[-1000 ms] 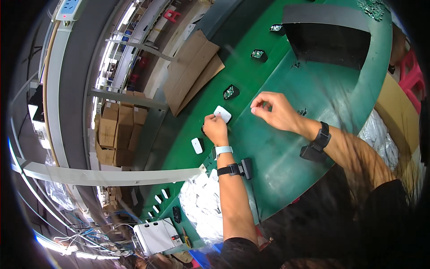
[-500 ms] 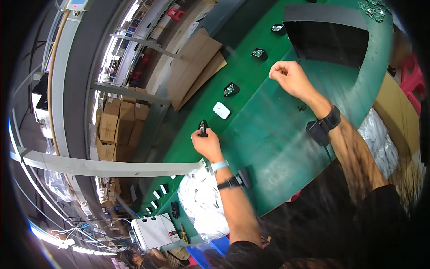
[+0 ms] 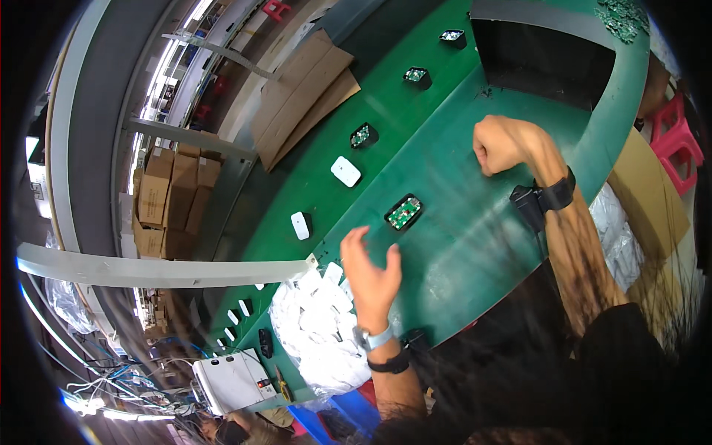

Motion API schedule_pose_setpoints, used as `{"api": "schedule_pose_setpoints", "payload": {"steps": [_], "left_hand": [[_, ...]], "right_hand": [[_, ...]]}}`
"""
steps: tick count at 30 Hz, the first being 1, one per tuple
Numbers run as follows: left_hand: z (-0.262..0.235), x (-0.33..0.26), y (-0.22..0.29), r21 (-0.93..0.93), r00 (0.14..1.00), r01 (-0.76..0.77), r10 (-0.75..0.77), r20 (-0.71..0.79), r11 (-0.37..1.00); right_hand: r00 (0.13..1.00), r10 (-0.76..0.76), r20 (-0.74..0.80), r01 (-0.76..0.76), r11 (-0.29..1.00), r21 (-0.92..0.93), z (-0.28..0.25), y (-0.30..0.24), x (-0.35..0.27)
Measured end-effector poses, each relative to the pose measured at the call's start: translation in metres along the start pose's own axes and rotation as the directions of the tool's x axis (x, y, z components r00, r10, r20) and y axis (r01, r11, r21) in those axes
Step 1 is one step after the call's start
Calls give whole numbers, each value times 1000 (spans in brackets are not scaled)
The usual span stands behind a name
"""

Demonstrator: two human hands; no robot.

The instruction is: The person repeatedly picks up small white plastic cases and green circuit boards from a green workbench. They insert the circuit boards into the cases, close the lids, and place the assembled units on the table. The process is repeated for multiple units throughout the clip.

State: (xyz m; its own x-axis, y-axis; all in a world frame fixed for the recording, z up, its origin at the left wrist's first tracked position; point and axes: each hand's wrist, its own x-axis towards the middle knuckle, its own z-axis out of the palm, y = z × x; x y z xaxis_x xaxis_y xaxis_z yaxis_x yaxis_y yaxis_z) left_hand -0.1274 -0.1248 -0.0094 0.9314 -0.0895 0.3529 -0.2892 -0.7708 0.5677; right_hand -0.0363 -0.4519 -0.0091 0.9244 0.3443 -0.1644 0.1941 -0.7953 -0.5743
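Observation:
A black housing with a green circuit board lies face up on the green bench mat. Just below it, my left hand is open, thumb and fingers apart, with nothing in it. My right hand is bent down over the mat with its fingers curled together; whatever they may hold is hidden beneath. On the green belt beyond are white-topped units and, farther up, black housings with exposed boards.
A dark open-fronted box stands at the far right, near a heap of small green parts. White pieces fill a clear bag left of my left forearm. A metal bar crosses at left; cardboard sheets lean beyond the belt.
My left hand has let go of the black housing, which now rests on the mat, and has drawn back open. My right hand has turned down toward the mat. The view has shifted slightly.

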Motion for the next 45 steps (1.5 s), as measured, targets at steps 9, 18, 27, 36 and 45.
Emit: {"api": "schedule_pose_setpoints", "payload": {"steps": [9,18,27,36,45], "left_hand": [[-94,-59,-46,425,971,83,-170,171,901],[-83,-56,-62,596,953,176,-288,98,783],[-74,-55,-67,579,937,348,-250,-244,737],[-17,1,-10,-645,925,275,-379,-24,712],[68,28,8,-791,954,146,-295,-45,594]], "right_hand": [[996,18,-91,-36,980,-193,5,-1,1],[976,-194,-93,207,967,146,-2,-25,0],[937,-346,-48,333,846,417,15,-33,11],[897,-370,-244,429,587,687,31,-63,10],[884,-327,-335,467,653,596,49,-61,24]]}}
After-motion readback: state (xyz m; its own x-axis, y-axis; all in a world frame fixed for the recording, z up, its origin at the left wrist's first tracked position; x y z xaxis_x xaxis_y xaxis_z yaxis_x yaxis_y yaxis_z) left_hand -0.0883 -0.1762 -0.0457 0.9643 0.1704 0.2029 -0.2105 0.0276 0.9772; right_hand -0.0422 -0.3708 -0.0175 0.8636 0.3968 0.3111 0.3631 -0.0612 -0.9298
